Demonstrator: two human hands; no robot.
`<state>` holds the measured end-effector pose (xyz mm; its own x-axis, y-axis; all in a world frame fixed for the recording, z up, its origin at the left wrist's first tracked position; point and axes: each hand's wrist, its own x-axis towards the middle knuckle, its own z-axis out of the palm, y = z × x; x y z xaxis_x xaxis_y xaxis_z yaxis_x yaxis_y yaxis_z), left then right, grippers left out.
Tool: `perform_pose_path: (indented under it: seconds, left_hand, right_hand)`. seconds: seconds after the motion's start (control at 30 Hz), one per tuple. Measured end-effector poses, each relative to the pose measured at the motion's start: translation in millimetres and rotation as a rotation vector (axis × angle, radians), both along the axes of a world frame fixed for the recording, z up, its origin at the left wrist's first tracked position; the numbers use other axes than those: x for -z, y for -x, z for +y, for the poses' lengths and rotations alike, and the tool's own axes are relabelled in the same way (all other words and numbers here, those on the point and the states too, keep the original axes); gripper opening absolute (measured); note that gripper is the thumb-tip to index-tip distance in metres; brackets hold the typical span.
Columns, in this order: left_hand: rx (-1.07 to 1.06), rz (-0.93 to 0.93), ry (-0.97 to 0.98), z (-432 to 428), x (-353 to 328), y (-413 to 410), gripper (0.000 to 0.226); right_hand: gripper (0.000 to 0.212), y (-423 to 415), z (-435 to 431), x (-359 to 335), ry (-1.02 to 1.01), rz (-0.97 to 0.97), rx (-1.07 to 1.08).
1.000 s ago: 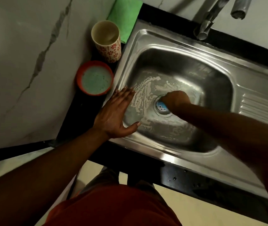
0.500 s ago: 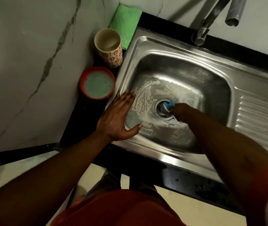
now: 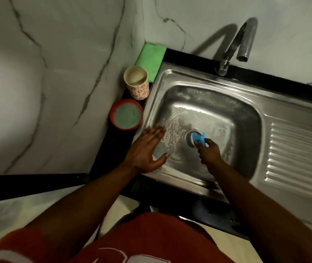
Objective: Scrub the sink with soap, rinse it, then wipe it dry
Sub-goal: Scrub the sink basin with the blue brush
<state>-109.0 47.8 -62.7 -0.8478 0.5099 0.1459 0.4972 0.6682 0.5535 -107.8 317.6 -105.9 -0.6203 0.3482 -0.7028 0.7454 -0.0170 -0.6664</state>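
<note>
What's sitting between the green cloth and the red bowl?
A flowered cup stands between the green cloth and the red bowl, left of the sink, in the head view.

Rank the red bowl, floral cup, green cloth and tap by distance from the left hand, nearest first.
From the left hand:
1. Red bowl, on the counter near the fingertips.
2. Floral cup, behind the bowl.
3. Green cloth, back corner.
4. Tap, back edge, rightward.

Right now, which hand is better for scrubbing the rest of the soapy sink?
The right hand. It grips the blue scrubber down in the soapy sink, right by the drain. The left hand lies flat on the sink's left edge and holds nothing.
</note>
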Motion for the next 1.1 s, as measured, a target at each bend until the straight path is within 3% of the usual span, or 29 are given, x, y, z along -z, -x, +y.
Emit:
perform_pose_path:
  seconds: [0.13,0.27,0.37,0.53,0.67,0.93,1.1]
  left_hand:
    - [-0.067,0.099,0.02,-20.3,-9.1,-22.8,0.081]
    - [-0.303,0.088,0.18,-57.9,-17.1,-42.6,0.093]
    - [-0.361,0.041,0.328,-70.4,-19.6,-42.9,0.093]
    - [-0.341,-0.029,0.464,-71.7,-19.4,-35.3,0.093]
    - [-0.356,-0.035,0.463,-69.8,-15.7,-36.1,0.093]
    - [-0.399,-0.041,0.428,-64.3,-14.8,-38.0,0.093]
    - [-0.359,0.034,0.326,-64.0,-12.6,-43.9,0.092]
  right_hand:
    - [0.035,9.9,-34.3,-42.7,-0.26,0.289,-0.241]
    - [0.038,32.0,-85.5,-98.0,-0.374,0.643,-0.454]
    - [0.041,53.2,-125.6,-124.4,-0.598,0.843,-0.753]
    - [0.05,86.4,-176.5,-128.3,-0.914,0.777,-1.069]
    - [0.051,96.0,-195.4,-114.8,-0.993,0.638,-1.207]
    - [0.053,96.9,-202.3,-117.4,-0.946,0.606,-1.183]
    - [0.043,68.0,-155.8,-118.9,-0.733,0.859,-0.739]
